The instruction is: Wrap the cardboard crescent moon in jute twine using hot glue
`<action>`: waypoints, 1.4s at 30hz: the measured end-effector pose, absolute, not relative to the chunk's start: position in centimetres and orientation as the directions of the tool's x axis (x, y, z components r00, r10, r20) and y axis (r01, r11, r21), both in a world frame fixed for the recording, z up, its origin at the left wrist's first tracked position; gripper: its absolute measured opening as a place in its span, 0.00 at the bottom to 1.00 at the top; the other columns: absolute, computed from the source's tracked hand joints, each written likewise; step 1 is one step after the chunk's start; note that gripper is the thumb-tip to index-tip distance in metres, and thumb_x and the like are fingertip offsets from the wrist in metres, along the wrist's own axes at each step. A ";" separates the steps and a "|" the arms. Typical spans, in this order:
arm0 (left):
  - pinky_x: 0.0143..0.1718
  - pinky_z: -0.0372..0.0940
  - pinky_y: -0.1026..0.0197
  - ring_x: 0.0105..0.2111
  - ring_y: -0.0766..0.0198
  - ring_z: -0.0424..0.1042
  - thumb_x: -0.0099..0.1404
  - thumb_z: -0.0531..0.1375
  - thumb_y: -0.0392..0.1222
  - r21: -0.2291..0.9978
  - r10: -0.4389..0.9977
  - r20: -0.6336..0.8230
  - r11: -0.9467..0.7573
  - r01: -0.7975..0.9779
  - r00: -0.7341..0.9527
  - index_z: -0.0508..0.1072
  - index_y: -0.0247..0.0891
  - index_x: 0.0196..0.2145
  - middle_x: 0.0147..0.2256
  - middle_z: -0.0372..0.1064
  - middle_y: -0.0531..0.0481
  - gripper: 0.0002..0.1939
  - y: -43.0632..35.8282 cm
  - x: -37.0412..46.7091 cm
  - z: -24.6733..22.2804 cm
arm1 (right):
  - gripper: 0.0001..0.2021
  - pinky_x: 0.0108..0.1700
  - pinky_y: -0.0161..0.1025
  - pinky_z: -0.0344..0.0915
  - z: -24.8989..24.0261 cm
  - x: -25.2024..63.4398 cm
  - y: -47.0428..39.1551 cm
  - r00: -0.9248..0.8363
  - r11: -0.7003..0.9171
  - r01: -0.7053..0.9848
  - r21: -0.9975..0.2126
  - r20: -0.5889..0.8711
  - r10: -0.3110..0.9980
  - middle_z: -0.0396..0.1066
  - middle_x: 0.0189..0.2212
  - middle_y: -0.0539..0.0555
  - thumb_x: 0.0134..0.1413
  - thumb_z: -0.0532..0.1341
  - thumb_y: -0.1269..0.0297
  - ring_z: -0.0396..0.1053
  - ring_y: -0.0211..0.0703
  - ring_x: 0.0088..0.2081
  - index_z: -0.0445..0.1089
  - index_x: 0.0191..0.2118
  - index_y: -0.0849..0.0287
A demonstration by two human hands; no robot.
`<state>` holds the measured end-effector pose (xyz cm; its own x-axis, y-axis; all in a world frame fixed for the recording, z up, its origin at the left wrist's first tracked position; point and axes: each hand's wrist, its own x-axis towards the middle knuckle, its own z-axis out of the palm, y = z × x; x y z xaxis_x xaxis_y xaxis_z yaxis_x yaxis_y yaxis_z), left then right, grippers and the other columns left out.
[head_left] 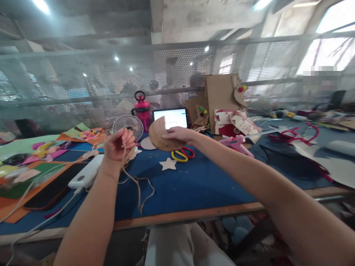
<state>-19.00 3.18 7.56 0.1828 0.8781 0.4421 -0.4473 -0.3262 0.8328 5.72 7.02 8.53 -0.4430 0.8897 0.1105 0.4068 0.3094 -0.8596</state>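
Note:
My left hand [119,144] is closed in a pinch on a strand of twine [135,181], whose loose ends trail down over the blue table. My right hand [179,135] grips a rounded tan-brown piece [158,138] that looks like cardboard, slightly blurred and held above the table. Below it lie a white paper star [168,164] and scissors [180,157] with a yellow and a red handle loop. A pale round disc [148,143] rests behind the brown piece and is partly covered by it.
A white power bank [85,173] with a cable and a dark phone [54,188] lie at left. Behind stand a fan [128,123], a pink bottle [142,111] and a lit tablet [177,116]. A pink glue gun [238,144] and cardboard [223,92] are at right.

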 end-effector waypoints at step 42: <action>0.21 0.58 0.65 0.19 0.64 0.66 0.59 0.61 0.46 0.748 0.898 0.198 -0.397 0.532 0.393 0.79 0.43 0.34 0.22 0.71 0.52 0.09 0.3 -5.1 1.6 | 0.14 0.34 0.39 0.60 1.0 19.1 2.9 -0.695 0.678 0.622 -0.391 0.122 0.708 0.68 0.32 0.51 0.49 0.64 0.52 0.66 0.43 0.34 0.65 0.36 0.55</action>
<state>-5.06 0.26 1.61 0.3925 0.8982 0.1977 0.5315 -0.3970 0.7483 19.14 2.93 1.02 -0.6954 0.7082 0.1219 0.6223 0.6783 -0.3907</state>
